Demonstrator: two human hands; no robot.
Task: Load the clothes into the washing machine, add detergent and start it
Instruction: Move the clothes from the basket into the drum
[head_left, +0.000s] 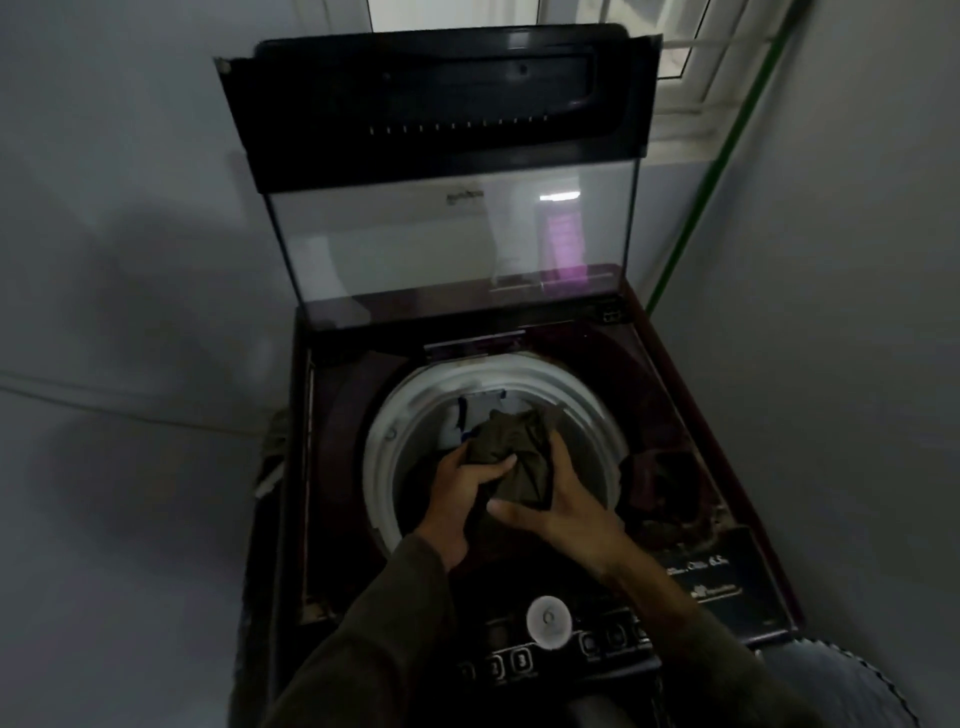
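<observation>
A dark maroon top-loading washing machine (322, 467) stands in a corner with its glass lid (447, 156) raised. Over the round white drum opening (384, 447) both my hands hold a bunched olive-brown garment (519, 441). My left hand (462, 493) grips its left side, thumb on top. My right hand (566, 504) grips its right side with the fingers wrapped over the cloth. Something white and blue (467, 415) lies deeper in the drum behind the garment. The control panel (550, 644), with a round white dial (549, 621) and buttons, runs along the front edge.
Grey walls close in on both sides of the machine. A green pole (727, 156) leans in the right corner under a window (691, 62). A grey basket rim (852, 691) shows at the lower right. Dark cloth (660, 483) lies on the machine's right top.
</observation>
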